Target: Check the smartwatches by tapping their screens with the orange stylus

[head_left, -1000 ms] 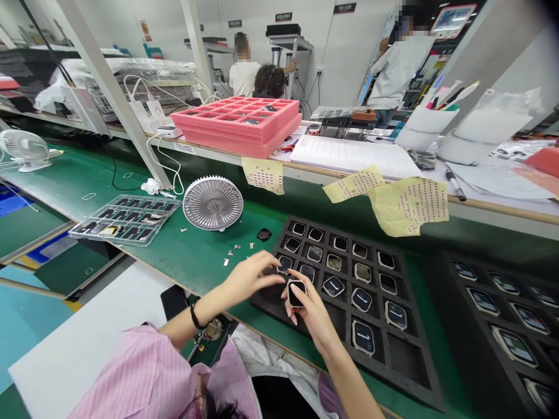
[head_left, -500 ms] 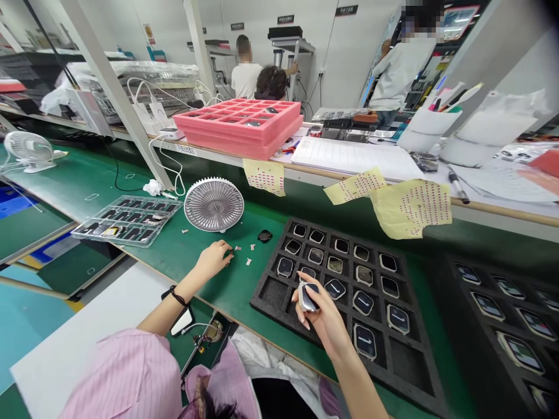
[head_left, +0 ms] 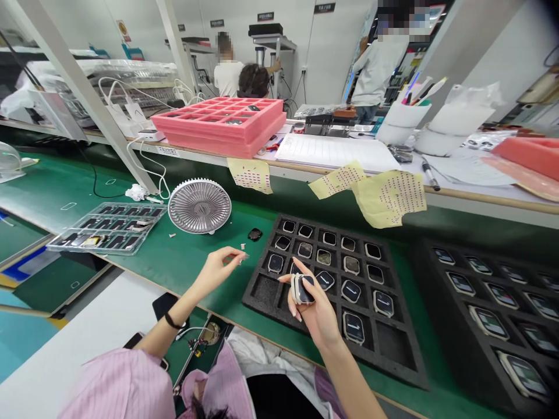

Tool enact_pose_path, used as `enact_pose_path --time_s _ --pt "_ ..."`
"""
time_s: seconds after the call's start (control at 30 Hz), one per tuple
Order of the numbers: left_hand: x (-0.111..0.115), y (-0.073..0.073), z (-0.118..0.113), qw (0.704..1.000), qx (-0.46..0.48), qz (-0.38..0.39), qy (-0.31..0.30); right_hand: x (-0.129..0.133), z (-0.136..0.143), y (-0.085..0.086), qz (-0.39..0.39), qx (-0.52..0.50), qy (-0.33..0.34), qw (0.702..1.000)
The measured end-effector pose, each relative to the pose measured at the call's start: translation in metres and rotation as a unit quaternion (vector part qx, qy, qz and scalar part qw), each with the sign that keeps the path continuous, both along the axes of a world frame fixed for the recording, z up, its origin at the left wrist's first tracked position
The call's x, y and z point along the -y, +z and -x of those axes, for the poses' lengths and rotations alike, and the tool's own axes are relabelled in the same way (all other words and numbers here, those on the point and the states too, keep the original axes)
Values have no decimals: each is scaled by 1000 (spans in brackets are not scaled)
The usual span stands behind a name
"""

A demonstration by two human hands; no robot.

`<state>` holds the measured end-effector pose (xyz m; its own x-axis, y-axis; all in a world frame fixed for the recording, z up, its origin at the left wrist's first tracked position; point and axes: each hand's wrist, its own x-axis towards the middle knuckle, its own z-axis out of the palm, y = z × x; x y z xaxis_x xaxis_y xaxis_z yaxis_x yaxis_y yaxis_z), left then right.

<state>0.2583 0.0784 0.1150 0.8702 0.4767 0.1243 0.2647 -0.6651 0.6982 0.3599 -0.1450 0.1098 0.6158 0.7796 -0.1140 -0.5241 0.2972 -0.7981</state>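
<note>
My right hand (head_left: 317, 305) is closed around a watch (head_left: 303, 289) with a dark face and pale case, held above the left part of a black foam tray (head_left: 273, 299). Several square watches sit in that tray's compartments. Over the green bench, my left hand (head_left: 220, 265) has thumb and forefinger pinched at a small pale piece, too small to make out well. Just beyond those fingertips lies another small pale piece (head_left: 243, 246). A dark watch-shaped part (head_left: 255, 234) rests farther back, left of the tray.
A round white fan (head_left: 200, 205) stands behind my left hand. To its left is a clear tray of dark parts (head_left: 109, 227). A second black foam tray (head_left: 463, 343) holds watches at the right. Pink foam trays (head_left: 222, 131) sit on the shelf. Other people are beyond.
My left hand has moved right and pinched a small piece; fewer loose pieces show on the bench. The watch in my right hand has turned slightly. The view has shifted to the right.
</note>
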Motion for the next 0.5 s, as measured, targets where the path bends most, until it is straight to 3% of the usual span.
enact_pose_path --time_s 0.07,0.17,0.3,0.5 --pt "32 13 -8 978 35 198 -48 -2 3 1 -15 3 -15 1000" --pt "72 25 -19 934 46 343 -92 -2 6 3 -8 17 -35 999" --pt "91 24 -28 912 57 398 -82 -1 7 4 1 39 -48 998" --pt "88 17 -30 924 40 375 -57 0 5 -1 13 74 -74 994"
